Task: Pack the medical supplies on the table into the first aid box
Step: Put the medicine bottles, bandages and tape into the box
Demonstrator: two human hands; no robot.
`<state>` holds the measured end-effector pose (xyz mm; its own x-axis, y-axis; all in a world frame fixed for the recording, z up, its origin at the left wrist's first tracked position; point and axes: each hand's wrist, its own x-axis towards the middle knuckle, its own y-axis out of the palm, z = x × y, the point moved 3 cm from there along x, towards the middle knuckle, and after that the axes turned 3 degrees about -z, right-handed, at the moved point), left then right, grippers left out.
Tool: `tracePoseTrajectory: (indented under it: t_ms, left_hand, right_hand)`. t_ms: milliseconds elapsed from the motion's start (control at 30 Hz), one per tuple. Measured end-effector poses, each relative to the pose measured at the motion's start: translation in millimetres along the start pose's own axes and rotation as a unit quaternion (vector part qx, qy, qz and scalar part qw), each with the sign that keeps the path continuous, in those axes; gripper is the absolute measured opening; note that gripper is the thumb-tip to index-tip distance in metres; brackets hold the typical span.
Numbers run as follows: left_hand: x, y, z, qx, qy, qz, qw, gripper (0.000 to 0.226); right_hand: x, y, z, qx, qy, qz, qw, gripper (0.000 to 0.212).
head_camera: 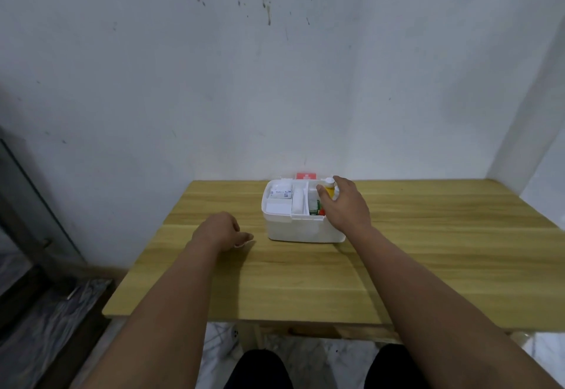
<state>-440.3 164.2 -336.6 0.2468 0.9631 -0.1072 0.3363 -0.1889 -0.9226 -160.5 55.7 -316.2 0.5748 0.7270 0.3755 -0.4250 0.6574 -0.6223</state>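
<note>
1. Leftmost first: left hand (224,229) rests on the tabletop (305,281) just left of the first aid box (302,229), fingers loosely curled, holding nothing. Best use, I judge: slide it over to touch the box's left wall so the box can't skid while the other hand loads.
2. First aid box sits at the middle of the far edge, near the wall (275,67), lid off or folded back; a red lid part (305,176) shows behind it. White insert tray (276,205) covers the left side and holds a white labelled pack (280,193); the right side is open down to the base, with green and red items (316,208) showing inside.
3. Right hand (342,205) is over the box's right far corner, thumb and fingers wrapped round a small yellow bottle (329,190) with a white cap (329,180). Bottle looks upright, over or just inside the rim; can't tell if its base touches anything.
4. Step in hand, as I read it: seat the bottle in the right compartment. Lower straight down, keep the cap up, aim for the gap beside the green and red items rather than on top of them.
5. Let go only once the base is supported; a narrow bottle likely tips if dropped.
6. Lift the fingers out vertically, clear of the tray's edge.
7. No other loose supplies visible on the tabletop, so this may be the last item.
</note>
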Motion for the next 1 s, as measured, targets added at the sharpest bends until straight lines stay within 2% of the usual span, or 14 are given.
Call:
tracePoseTrajectory:
  t_ms: [133, 300, 467, 733, 867, 1000]
  left_hand:
    - [1.2, -3.4, 0.8, -0.008, 0.017, 0.041, 0.999, 0.052]
    - [1.5, 0.4, 4.8, 0.016, 0.083, 0.032, 0.996, 0.027]
    - [-2.1, 2.4, 0.3, 0.050, 0.092, -0.009, 0.994, 0.031]
    - [2.6, 2.6, -2.9, 0.045, 0.078, 0.006, 0.996, 0.038]
    - [2.1, -0.7, -3.0, 0.045, 0.083, -0.006, 0.995, 0.036]
    - [6.8, -33.2, -10.0, 0.000, 0.100, -0.061, 0.993, 0.026]
  right_hand:
    - [-0.4, 0.4, 0.3, -0.004, 0.000, 0.001, 1.000, 0.060]
    - [-1.4, 0.1, 1.6, 0.003, -0.002, -0.004, 1.000, 0.059]
    - [-1.6, 0.2, 0.9, 0.006, -0.001, -0.002, 1.000, 0.061]
    - [-1.5, -0.5, 1.5, 0.008, -0.003, -0.006, 1.000, 0.058]
    - [-2.0, -0.2, 1.1, 0.009, -0.002, -0.004, 1.000, 0.058]
    - [-2.0, 0.5, 0.6, 0.013, 0.002, -0.002, 1.000, 0.058]
